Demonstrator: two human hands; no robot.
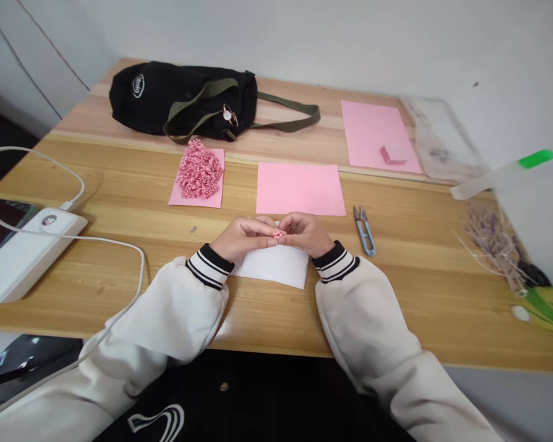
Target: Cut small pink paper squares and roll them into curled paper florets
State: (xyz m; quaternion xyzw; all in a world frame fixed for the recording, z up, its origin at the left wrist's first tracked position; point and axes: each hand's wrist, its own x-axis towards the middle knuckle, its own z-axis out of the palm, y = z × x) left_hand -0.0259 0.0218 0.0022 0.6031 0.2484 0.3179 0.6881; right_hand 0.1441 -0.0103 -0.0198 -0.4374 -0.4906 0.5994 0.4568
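My left hand [242, 238] and my right hand [311, 235] meet over a white sheet of paper [276, 267]. Between their fingertips is a small bunch of pink artificial flower stamens [278, 234], with both hands closed in a pinch around it. The palms' inner sides are mostly hidden. Beyond my left hand, a heap of similar pink stamens [199, 172] lies on a small pink card [215, 197]. A larger pink sheet [299, 189] lies flat just past my hands. To the right of my right hand rest blue-handled thread snips [365, 232], blades pointing away.
A black bag [184, 95] with a watch [228, 115] on it lies at the back. Another pink sheet [373, 132] holds a folded pink strip [391, 156]. At left are a white power bank [32, 252], a phone [4, 224] and a cable; dried stems [493, 239] lie right.
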